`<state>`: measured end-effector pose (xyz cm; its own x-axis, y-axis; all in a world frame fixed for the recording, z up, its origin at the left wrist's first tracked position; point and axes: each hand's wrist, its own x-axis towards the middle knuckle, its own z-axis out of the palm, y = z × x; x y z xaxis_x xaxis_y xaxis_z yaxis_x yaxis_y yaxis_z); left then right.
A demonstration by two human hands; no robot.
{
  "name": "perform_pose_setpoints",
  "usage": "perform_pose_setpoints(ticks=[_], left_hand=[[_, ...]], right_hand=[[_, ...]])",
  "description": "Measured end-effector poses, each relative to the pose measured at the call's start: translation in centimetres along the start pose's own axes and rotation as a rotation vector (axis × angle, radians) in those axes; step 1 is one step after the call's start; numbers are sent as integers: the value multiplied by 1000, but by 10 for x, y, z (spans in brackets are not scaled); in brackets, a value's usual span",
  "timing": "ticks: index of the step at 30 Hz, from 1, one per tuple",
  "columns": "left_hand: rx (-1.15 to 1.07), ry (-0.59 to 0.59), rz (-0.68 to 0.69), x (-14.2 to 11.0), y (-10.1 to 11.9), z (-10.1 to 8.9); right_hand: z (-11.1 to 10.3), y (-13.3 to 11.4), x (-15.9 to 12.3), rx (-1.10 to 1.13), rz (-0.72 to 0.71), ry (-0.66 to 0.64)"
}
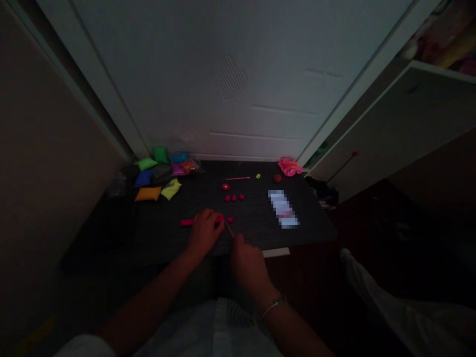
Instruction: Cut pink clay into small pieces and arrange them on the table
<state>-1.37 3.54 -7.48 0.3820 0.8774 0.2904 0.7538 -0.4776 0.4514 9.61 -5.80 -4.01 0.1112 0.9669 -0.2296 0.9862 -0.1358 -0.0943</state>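
Note:
A red-pink roll of modelling clay point(186, 223) lies across the dark table. My left hand point(206, 229) is closed over its middle, fingers curled on the clay. In my right hand point(248, 261) is a thin pink clay tool point(229, 229), its tip at the roll's right end beside my left fingertips. Just right of the roll sits a short clay piece point(230, 219); whether it is fully separate I cannot tell. Farther back, several small clay lumps point(234, 198) form a row. Behind them is a small red clay shape point(225, 187) with a pale centre.
Coloured clay packets point(148, 193) are grouped at the table's left. Toward the back lie a pink stick point(238, 178), a yellow-green bit point(258, 176), a brownish-red ball point(277, 178) and a pink flower-like cluster point(290, 167). A blurred-out phone-shaped object point(283, 209) is at right.

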Motion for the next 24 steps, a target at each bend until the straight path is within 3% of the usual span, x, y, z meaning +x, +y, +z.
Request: perform_pose_setpoints(ticks=[6,12,18,24], left_hand=[[16,-13,12,0,1,-2],[11,1,7,-1,2,-3],[30,23,75,-2,6,-5],[66,-84,177,11,8,-9]], right_hand=[[2,0,3,34,13,57],[-10,1,18,38,26,79],[-16,25,23,212,173,235],[-3,39,19,425,187,308]])
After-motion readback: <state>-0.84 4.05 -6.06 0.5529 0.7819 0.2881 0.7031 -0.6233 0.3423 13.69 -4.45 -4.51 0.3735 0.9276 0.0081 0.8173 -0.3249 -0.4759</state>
